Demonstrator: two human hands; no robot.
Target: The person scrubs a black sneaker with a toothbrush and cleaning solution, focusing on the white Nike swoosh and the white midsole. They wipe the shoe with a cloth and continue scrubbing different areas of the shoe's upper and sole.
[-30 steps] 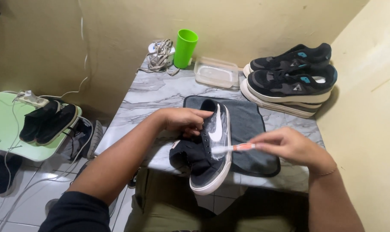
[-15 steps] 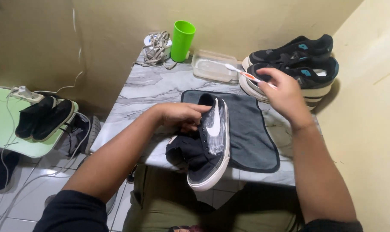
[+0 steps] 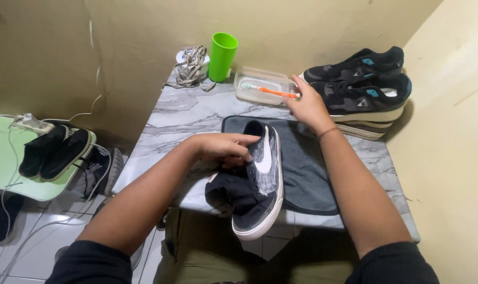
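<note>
Head view: marble table (image 3: 197, 113), grey mat (image 3: 307, 168).
Left hand (image 3: 223, 148): clamped on black sneaker (image 3: 257, 192).
Right hand (image 3: 306, 105): pinching orange toothbrush (image 3: 268, 90) over clear tub (image 3: 249, 94).
Behind: green cup (image 3: 222, 57), stacked sneaker pair (image 3: 362, 87).

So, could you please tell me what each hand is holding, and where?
Left hand: black canvas sneaker, gripped at its upper. Right hand: orange toothbrush, by its handle end.

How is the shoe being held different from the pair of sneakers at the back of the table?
The held shoe is a single flat-soled one with a white side mark, lying on its side under the left hand. The pair of sneakers is chunkier, with thick pale soles and teal accents, standing upright and untouched. Both are mostly black.
</note>
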